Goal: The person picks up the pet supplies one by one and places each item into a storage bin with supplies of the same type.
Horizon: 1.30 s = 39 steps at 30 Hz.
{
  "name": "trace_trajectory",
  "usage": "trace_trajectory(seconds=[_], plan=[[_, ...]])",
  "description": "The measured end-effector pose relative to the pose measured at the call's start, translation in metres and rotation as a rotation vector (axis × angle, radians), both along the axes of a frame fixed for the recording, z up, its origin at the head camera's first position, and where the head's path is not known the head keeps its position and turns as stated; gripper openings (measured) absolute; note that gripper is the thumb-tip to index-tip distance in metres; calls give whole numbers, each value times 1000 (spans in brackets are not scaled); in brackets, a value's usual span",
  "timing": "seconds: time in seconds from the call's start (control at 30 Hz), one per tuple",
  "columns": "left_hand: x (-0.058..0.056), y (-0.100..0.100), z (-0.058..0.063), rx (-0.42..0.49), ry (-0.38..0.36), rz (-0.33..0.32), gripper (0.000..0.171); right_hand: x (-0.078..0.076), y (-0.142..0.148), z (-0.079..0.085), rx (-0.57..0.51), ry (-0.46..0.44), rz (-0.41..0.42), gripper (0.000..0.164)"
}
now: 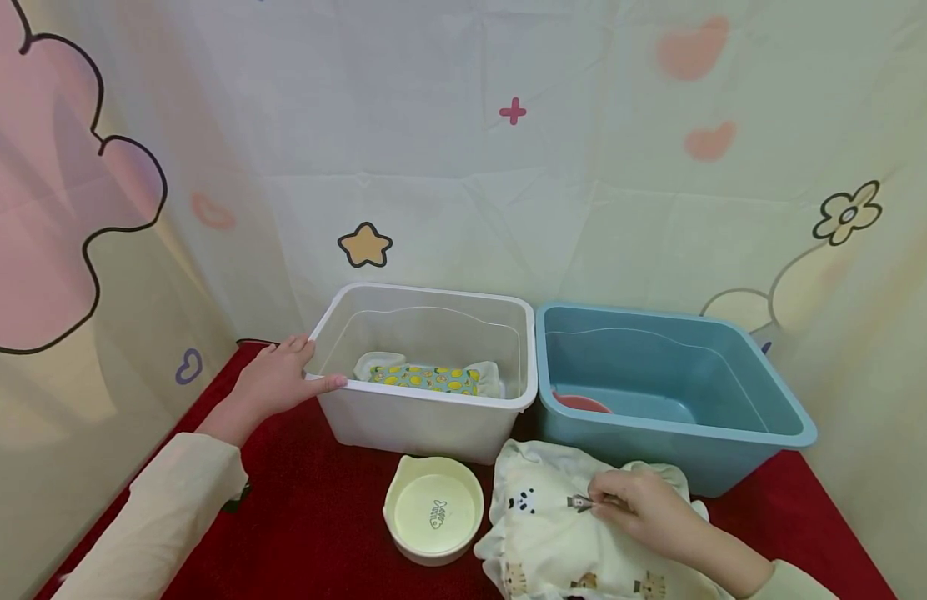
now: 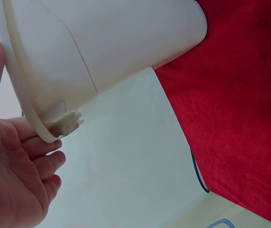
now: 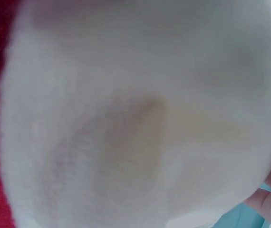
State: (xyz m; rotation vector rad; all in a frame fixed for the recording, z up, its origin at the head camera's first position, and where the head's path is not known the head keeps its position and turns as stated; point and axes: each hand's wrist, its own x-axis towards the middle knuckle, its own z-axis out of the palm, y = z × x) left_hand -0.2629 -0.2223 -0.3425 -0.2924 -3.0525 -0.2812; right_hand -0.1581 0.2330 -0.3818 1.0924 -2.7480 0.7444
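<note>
My left hand (image 1: pixel 278 379) grips the front left corner of a white plastic bin (image 1: pixel 426 412), thumb along the front rim. In the left wrist view its fingers (image 2: pixel 50 164) curl under the rim's corner. Inside the bin lies a lemon-print cloth item (image 1: pixel 429 379) with white ends. My right hand (image 1: pixel 647 508) pinches the upper middle of a cream, frill-edged fabric piece (image 1: pixel 546 542) printed with a panda and other animals. This fabric fills most of the right wrist view, blurred, with some fingers at the right edge. A cream bowl (image 1: pixel 433 512) with a fish-bone print stands left of the fabric.
A blue bin (image 1: pixel 658 437) stands right beside the white one, with a red-orange item (image 1: pixel 581 403) inside, partly hidden by its front wall. Red cloth (image 1: pixel 313 517) covers the table. A printed curtain (image 1: pixel 448 208) hangs close behind the bins and along both sides.
</note>
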Motion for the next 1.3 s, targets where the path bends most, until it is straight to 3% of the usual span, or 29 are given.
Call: trace_trajectory(seconds=[0.77, 1.1, 1.3], plan=[[0, 0, 0, 4, -5, 4, 98, 1, -6, 10, -23, 40, 43, 22], [-1, -1, -1, 3, 1, 0, 98, 4, -13, 20, 20, -8, 15, 20], [-2, -1, -2, 16, -5, 5, 98, 5, -16, 25, 27, 16, 17, 22]])
